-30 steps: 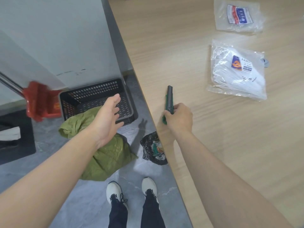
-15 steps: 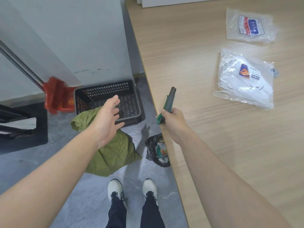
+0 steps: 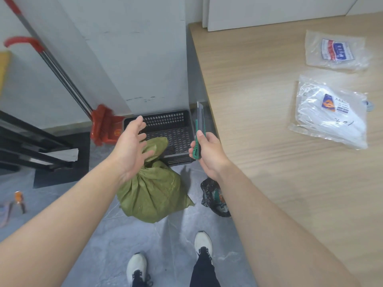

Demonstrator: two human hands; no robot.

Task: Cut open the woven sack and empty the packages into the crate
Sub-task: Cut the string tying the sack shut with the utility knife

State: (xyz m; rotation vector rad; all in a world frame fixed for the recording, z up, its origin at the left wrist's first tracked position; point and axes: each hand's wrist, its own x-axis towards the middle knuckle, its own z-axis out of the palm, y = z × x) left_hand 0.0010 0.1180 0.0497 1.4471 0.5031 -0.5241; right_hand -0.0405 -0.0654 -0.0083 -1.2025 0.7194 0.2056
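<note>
A green woven sack (image 3: 153,193), tied at its neck, sits on the grey floor in front of my feet, its top leaning onto a black slotted crate (image 3: 174,131). My left hand (image 3: 132,146) hovers open above the sack's neck, palm turned inward. My right hand (image 3: 209,152) grips a green and black utility knife (image 3: 199,129), blade end pointing up and away, held in the air over the crate's right edge beside the table.
A wooden table (image 3: 269,162) fills the right side, with two clear plastic packages (image 3: 331,112) on it. A black plastic bag (image 3: 215,197) lies on the floor by the table edge. A red broom and dustpan (image 3: 103,125) lean on the wall at left.
My right hand lifted the knife off the table edge and carried it left over the crate. The view tilted up, and my left hand stayed open above the sack.
</note>
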